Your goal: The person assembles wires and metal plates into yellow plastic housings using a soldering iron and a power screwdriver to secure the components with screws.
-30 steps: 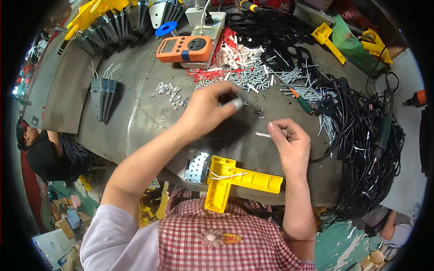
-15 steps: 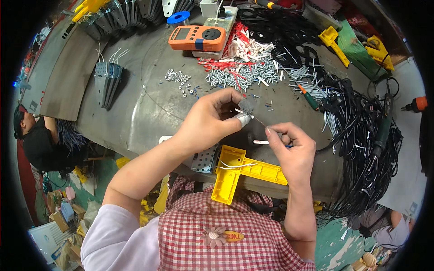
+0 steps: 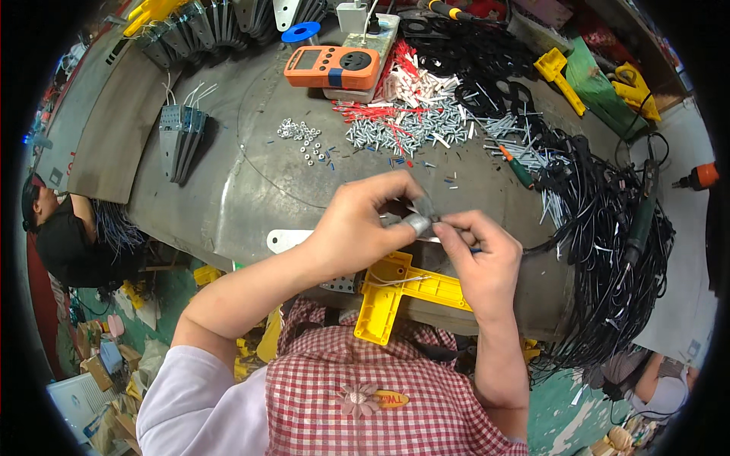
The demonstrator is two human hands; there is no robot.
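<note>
Lying in yellow shell: white wires; left fingers pinching something hidden, right fingers small white piece

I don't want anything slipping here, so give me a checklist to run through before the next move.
1. Hands working together: ok; left grip and right grip are close at the fingertips.
2. Hold on the small work: cannot tell; the fingers hide it.
3. Yellow shell hollow side up: ok.
4. Shell wholly over the table: not ok; its lower end shows past the edge.
5. White rings gathered: not ok; some lie apart from their cluster.
6. Meter readable: cannot tell; its screen is too small.
</note>
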